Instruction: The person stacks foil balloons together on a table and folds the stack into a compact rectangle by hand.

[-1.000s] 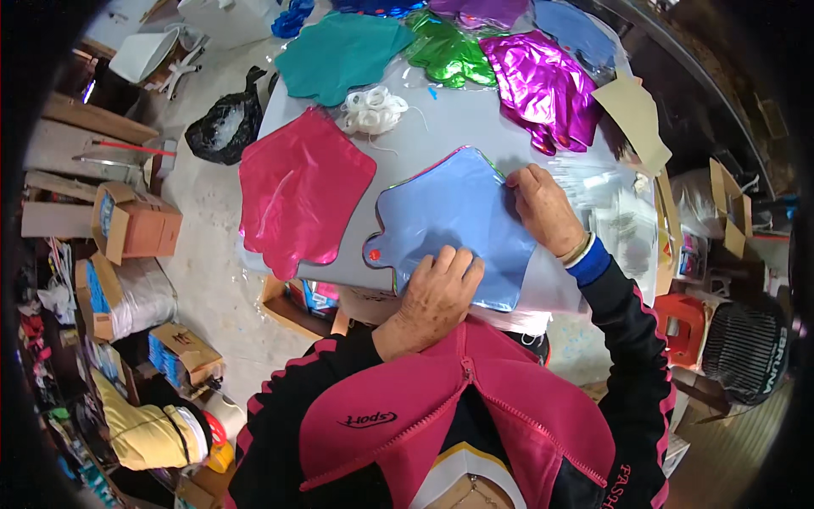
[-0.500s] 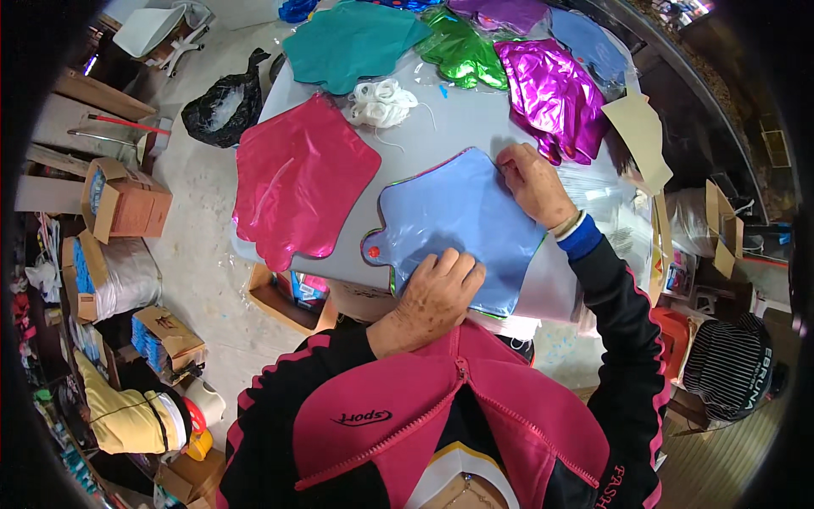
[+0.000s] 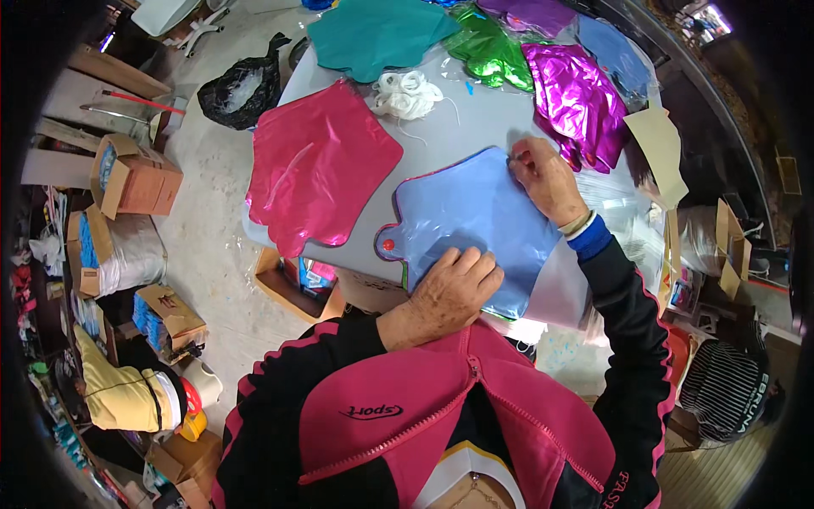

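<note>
A stack of flat blue foil sheets shaped like deflated balloons (image 3: 475, 212) lies on the table before me, with a red dot on its left tab and coloured layers showing along its edges. My left hand (image 3: 454, 288) rests on its lower part, fingers slightly bent and lying on the foil. At the upper right edge of the stack my right hand (image 3: 549, 182) has thumb and fingers curled together in a pinch; what sits between the fingertips is hard to make out. Left of the stack is a pile of pinkish-red foil balloons (image 3: 318, 170).
White string (image 3: 407, 95) lies bundled behind the stack. Teal (image 3: 377, 38), green (image 3: 492, 55) and magenta (image 3: 581, 102) foil balloons cover the table's far side. Clear plastic sleeves (image 3: 623, 212) lie to the right. An open carton (image 3: 297, 284) stands below the table's left front edge.
My right hand's fingers have curled in more tightly at the stack's upper right edge. My left hand stays on the foil. The whole view has shifted a little.
</note>
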